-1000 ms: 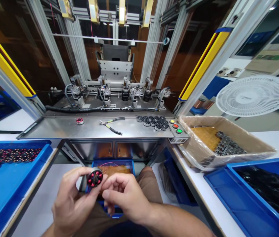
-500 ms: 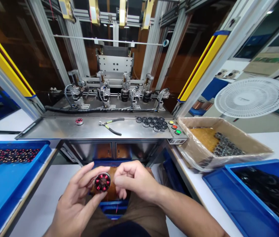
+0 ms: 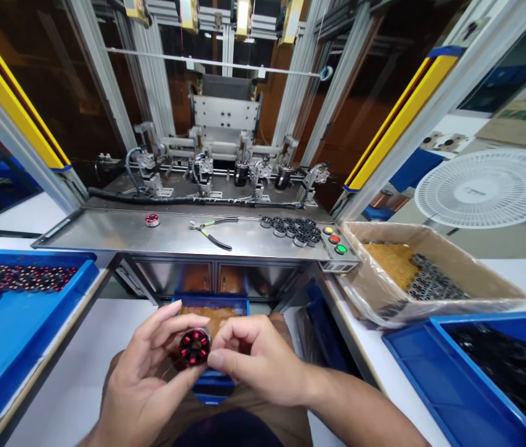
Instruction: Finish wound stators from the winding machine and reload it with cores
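My left hand [image 3: 144, 379] holds a small round wound stator [image 3: 194, 347], black with red copper coils, between thumb and fingers over my lap. My right hand [image 3: 256, 357] pinches at the stator's right edge, thumb and forefinger closed there; a thin wire may be between them, too fine to tell. Below the hands sits a small blue bin [image 3: 211, 385] with brownish scrap in it.
A steel shelf [image 3: 105, 231] carries one red stator [image 3: 152, 220], cutting pliers [image 3: 211, 231], several black cores [image 3: 293, 228] and coloured buttons [image 3: 334, 239]. Blue trays sit left [image 3: 21, 335] and right [image 3: 435, 366]; a cardboard box [image 3: 477, 285] and white fan [image 3: 489, 188] are at right.
The hands and stator rose toward the middle of the view, then settled slightly lower. My right fingers went from beside the stator to pinching its right edge. The camera tilted down a little.
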The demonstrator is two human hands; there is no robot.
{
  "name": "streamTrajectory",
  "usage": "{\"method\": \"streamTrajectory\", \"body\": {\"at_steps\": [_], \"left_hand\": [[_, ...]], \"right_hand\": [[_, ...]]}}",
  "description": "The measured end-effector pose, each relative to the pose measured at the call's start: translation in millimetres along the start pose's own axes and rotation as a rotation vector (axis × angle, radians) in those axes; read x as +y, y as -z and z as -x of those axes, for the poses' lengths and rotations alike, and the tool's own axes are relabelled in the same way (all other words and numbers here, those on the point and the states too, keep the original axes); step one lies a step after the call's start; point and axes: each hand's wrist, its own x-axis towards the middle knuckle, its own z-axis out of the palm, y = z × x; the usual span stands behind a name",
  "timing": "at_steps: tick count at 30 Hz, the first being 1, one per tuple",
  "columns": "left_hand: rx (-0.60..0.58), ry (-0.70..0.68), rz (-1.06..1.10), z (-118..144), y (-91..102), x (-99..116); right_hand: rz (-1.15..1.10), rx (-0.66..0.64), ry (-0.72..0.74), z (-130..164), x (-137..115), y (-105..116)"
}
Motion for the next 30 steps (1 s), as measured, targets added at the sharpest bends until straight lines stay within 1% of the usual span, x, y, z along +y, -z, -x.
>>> {"method": "streamTrajectory", "body": {"at_steps": [3,5,7,9,11,12,14,16,18,20,22,24,25,28,30], "left_hand": [[-0.123,0.032,0.035,-4.7,5.2,-0.4],[-0.181,0.089,0.072,-8.8,9.4,-2.1],[-0.176,0.182,0.104,-11.7,11.1,-3.8],[-0.186,0.253,0.134,-13.4,10.4,-6.2],[-0.218,0.274,0.178,-14.1,8.7,-9.9],[-0.221,0.254,0.193,-14.2,7.9,-12.2],[-0.182,0.172,0.146,-13.3,7.2,-16.8],[-0.121,0.043,-0.002,-10.5,7.7,-20.3],[-0.08,-0.104,-0.182,-5.8,9.7,-22.4],[-0.069,-0.23,-0.304,-0.6,12.4,-23.2],[-0.07,-0.306,-0.377,2.7,14.7,-22.7],[-0.07,-0.307,-0.377,2.7,15.7,-20.5],[-0.065,-0.277,-0.346,1.4,15.6,-18.7],[-0.089,-0.111,-0.185,-4.8,14.0,-13.1],[-0.124,-0.045,-0.118,-8.0,12.7,-11.1]], "right_hand": [[-0.056,-0.056,-0.008,2.3,-0.1,5.0],[-0.07,-0.083,-0.015,3.6,0.6,7.4],[-0.052,-0.086,-0.02,4.2,3.7,7.7],[-0.01,-0.059,-0.004,4.2,9.8,5.9],[0.053,-0.006,0.046,3.6,17.9,2.7],[0.084,0.017,0.075,3.1,21.8,1.1],[0.13,0.042,0.138,2.3,27.6,-1.4],[0.131,0.06,0.205,1.6,29.4,-3.0],[0.111,0.11,0.293,1.1,27.8,-4.3],[0.101,0.159,0.371,0.7,25.3,-6.8],[0.11,0.169,0.414,0.5,24.6,-10.9],[0.107,0.183,0.414,0.6,26.8,-15.5],[0.099,0.21,0.411,0.7,28.8,-17.5],[0.088,0.302,0.404,0.8,36.2,-21.1],[0.093,0.311,0.396,0.3,40.2,-21.5]]}}
